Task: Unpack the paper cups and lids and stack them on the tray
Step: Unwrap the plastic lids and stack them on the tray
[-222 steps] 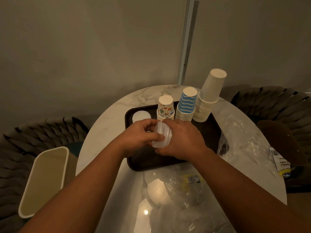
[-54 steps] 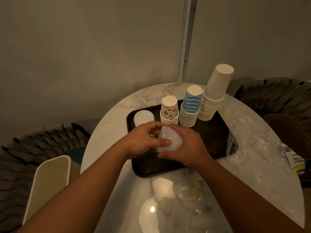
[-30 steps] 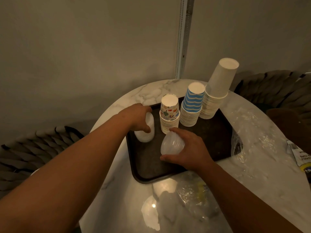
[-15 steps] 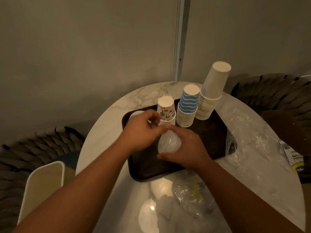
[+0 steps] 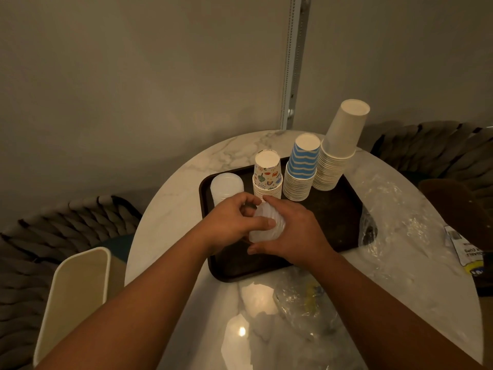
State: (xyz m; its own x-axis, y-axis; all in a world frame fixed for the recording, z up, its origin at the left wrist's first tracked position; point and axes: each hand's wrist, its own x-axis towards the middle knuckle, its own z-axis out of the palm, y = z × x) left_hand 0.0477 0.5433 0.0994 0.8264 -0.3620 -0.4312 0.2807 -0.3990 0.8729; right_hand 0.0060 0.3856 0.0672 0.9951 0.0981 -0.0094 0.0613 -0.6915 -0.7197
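Holding the bundle of clear lids [image 5: 266, 222] over the dark tray [image 5: 344, 222], both hands work at the near end of it; the right hand [image 5: 296, 233] cups the bundle from the side with fingers curled around it, and the left hand [image 5: 229, 222] presses its thumb on the bundle's front, its other fingers bent behind. I think the step is to separate some lids; it is better to peel a few with the left fingers while the right hand keeps the rest square, then set them straight on the lid stack [image 5: 226, 188] at the tray's left corner, so it does not lean.

By count, from largest: one round table [image 5: 170, 206]; one tray; three cup stacks, white [image 5: 338, 156], blue-striped [image 5: 301, 169], patterned [image 5: 267, 174]; one lid stack; one held bundle, its lids too blurred to count.
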